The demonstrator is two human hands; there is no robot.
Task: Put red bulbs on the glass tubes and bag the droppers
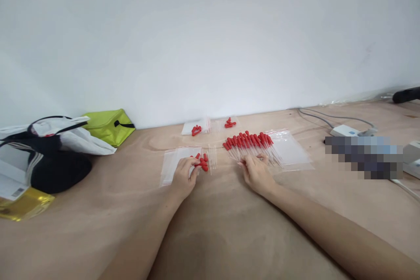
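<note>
My left hand (184, 177) is at a small pile of red caps (204, 167), thumb and forefinger pinched on one of them. A clear zip bag (169, 167) lies partly under this hand. Just right of the pile, several thin white sticks (212, 157) lie side by side. My right hand (257, 176) rests over the lower ends of a fanned row of red-tipped sticks (248, 140). Its fingers are bent together, and whatever is between them is hidden. Another clear zip bag (293, 151) lies under the right end of this row.
Farther back are two more small groups of red caps (196, 130) on clear bags. A lime-green pouch (106, 127), a white bag (85, 140) and a black item (62, 170) stand left. A power strip (346, 131) with grey cables lies right, beside a blurred patch. A wall rises behind.
</note>
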